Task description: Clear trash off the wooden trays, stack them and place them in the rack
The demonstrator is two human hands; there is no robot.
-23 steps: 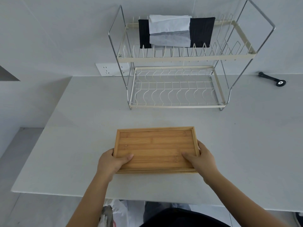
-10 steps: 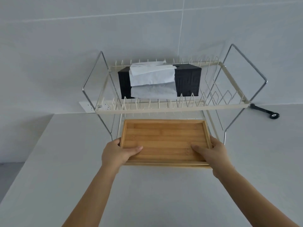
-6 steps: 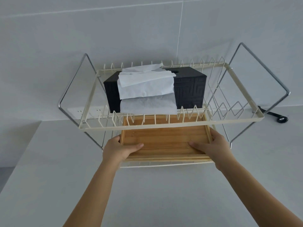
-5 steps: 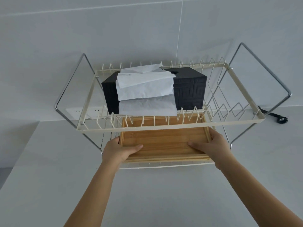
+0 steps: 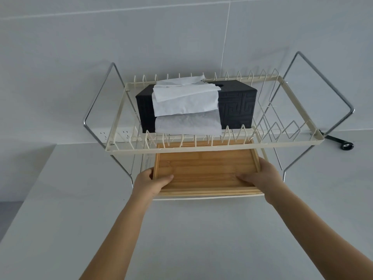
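A stack of wooden trays (image 5: 205, 170) lies flat on the lower shelf of the two-tier wire rack (image 5: 220, 148), its far part hidden under the upper shelf's front rail. My left hand (image 5: 150, 183) grips the stack's near left corner, thumb resting inside the top tray. At the near right corner my right hand (image 5: 260, 178) holds it the same way. The top tray's inside is bare.
A black tissue box (image 5: 236, 107) with white tissues draped over it sits on the rack's upper shelf. A black tool (image 5: 341, 142) lies on the white counter (image 5: 191, 239) at the right by the wall. A wall socket (image 5: 121, 135) shows behind the rack.
Both hands carried the stacked trays from the counter's front up and forward into the rack's lower shelf. Over the last half second they slid slightly deeper under the upper shelf.
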